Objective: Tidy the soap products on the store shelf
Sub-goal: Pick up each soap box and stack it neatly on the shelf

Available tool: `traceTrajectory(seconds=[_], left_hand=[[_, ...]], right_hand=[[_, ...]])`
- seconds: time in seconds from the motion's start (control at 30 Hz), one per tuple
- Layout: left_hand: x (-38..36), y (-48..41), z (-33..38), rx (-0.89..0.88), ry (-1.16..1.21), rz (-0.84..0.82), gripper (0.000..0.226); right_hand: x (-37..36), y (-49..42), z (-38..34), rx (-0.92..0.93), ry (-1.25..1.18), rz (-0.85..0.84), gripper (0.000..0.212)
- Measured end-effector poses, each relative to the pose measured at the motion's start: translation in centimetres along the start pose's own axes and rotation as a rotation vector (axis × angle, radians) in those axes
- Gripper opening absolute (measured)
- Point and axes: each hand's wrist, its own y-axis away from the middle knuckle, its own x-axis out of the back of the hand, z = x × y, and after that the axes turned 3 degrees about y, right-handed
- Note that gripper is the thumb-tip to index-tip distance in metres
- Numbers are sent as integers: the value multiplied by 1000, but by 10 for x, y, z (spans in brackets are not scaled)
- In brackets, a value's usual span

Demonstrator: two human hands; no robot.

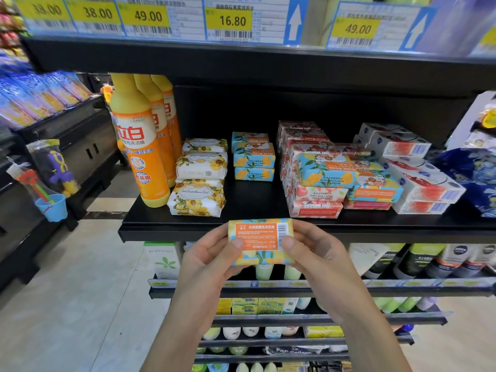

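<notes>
Both hands hold one yellow-and-blue goat soap bar (261, 240) in front of the black shelf's front edge (171, 230), its orange back label facing me. My left hand (212, 257) grips its left end and my right hand (314, 253) grips its right end, thumbs on the label. On the shelf behind stand a small stack of matching blue-yellow soaps (253, 159), a stack of white sunflower-wrapped soaps (200, 178), a jumbled pile of red and blue-yellow soaps (330, 178) and white boxed soaps (418, 170).
Orange detergent bottles (139, 140) stand at the shelf's left end. A dark blue packet (475, 178) lies at the right. Price tags (228, 21) line the shelf above. Lower shelves hold bottles and tubes (402, 261). Toys hang on a rack (51, 181) to the left.
</notes>
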Motion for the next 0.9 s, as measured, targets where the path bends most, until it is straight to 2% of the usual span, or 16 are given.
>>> traceTrajectory(seconds=[0.2, 0.47, 0.63, 0.77, 0.9], left_hand=[[3, -2, -2, 10, -32, 0, 52], [1, 1, 5, -4, -14, -24, 45], [-3, 3, 12, 28, -10, -40, 68], [-4, 3, 12, 67, 12, -41, 65], [-1, 3, 13, 96, 22, -24, 48]], right_hand=[[-1, -1, -1, 9, 13, 23, 42], [2, 0, 1, 134, 5, -16, 43], [6, 0, 4, 241, 81, -29, 43], [5, 0, 4, 270, 94, -51, 42], [2, 1, 5, 273, 70, -77, 43]])
